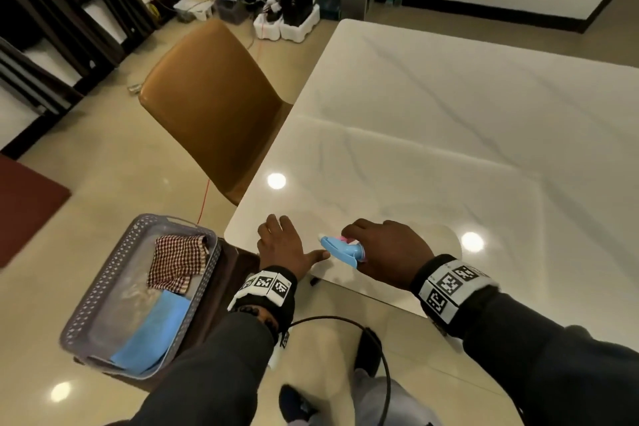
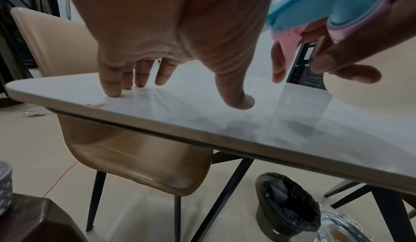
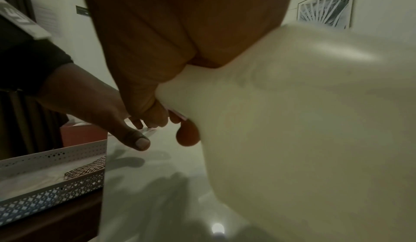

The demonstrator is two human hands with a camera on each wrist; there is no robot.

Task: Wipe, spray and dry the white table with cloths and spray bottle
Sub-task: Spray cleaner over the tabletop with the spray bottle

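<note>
My right hand (image 1: pixel 377 249) grips a spray bottle (image 1: pixel 340 248) with a blue head and pink trigger over the near corner of the white marble table (image 1: pixel 432 135). In the right wrist view the bottle's pale body (image 3: pixel 303 121) fills the frame under my palm. In the left wrist view the blue nozzle (image 2: pixel 315 5) points left, towards my left hand. My left hand (image 1: pixel 281 245) lies flat and open on the table corner, with its fingertips (image 2: pixel 114 92) touching the top. A checked cloth (image 1: pixel 176 261) and a blue cloth (image 1: pixel 152 335) lie in the grey basket (image 1: pixel 103 290).
The basket sits on a dark stool to the left of the table corner. A tan chair (image 1: pixel 211 104) is tucked at the table's left side. Under the table stands a bin with a black liner (image 2: pixel 288 205). Cables and boxes (image 1: pixel 262 0) clutter the far floor.
</note>
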